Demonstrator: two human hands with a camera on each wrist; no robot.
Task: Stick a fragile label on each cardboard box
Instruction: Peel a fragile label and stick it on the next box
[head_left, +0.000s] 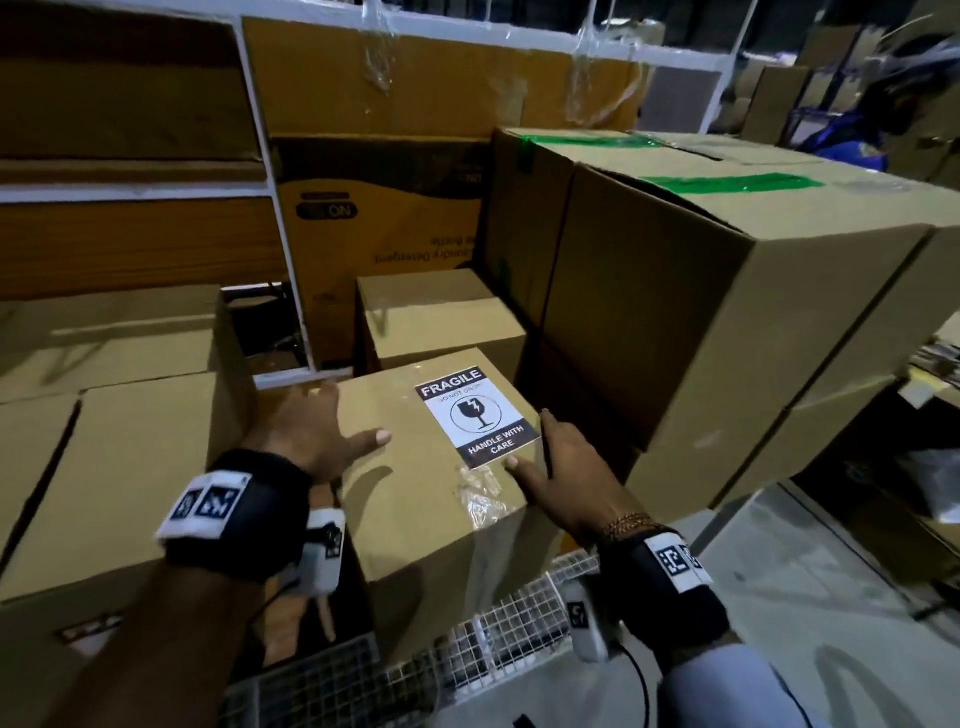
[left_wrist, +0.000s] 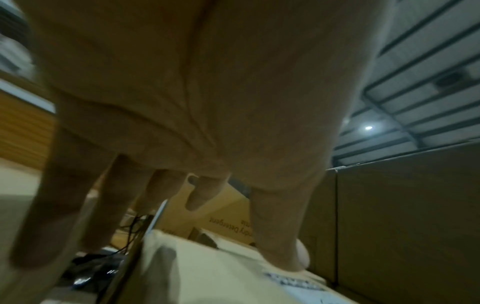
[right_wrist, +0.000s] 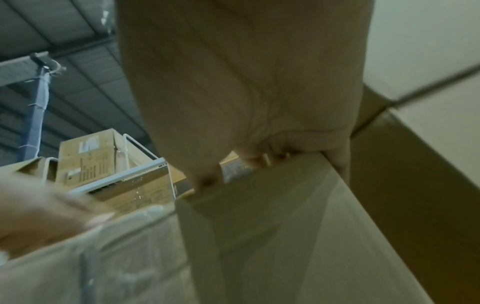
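A brown cardboard box sits in the middle on a wire mesh surface. A black-and-white fragile label lies flat on its top, toward the right. My left hand is at the box's left top edge: its thumb rests on the top and the straight fingers hang beside the box's left side. My right hand lies along the right top edge, thumb on the top just below the label, palm flat on the box. Neither hand holds a label.
Tall boxes with green tape stand tight against the right side. A smaller box is behind, more boxes are at left. A white rack frame and detergent carton stand at the back. Wire mesh lies in front.
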